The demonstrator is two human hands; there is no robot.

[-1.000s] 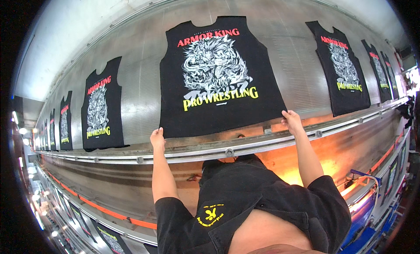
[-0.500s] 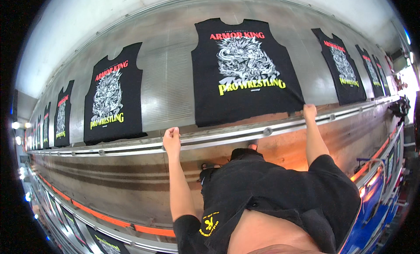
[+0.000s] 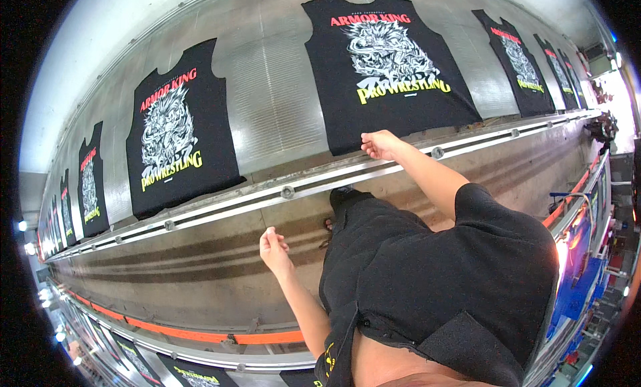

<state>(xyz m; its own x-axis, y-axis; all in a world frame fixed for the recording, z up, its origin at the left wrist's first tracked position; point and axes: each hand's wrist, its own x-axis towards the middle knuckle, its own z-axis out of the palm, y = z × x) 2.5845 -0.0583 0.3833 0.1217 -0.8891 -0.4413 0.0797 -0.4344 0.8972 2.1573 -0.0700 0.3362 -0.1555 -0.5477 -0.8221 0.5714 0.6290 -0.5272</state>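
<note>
metal table (image 3: 267, 100): your black printed panel (image 3: 394, 63) lies flat; left hand (image 3: 275, 252), right hand (image 3: 380, 145) curled narrow, empty; what's left, unclear.

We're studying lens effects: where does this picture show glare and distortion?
Head view: pale glare brightens the grey metal surface left of the largest black sleeveless fabric panel; head view: the long orange bar bends through fisheye distortion; head view: white light washes out the right rim.
</note>
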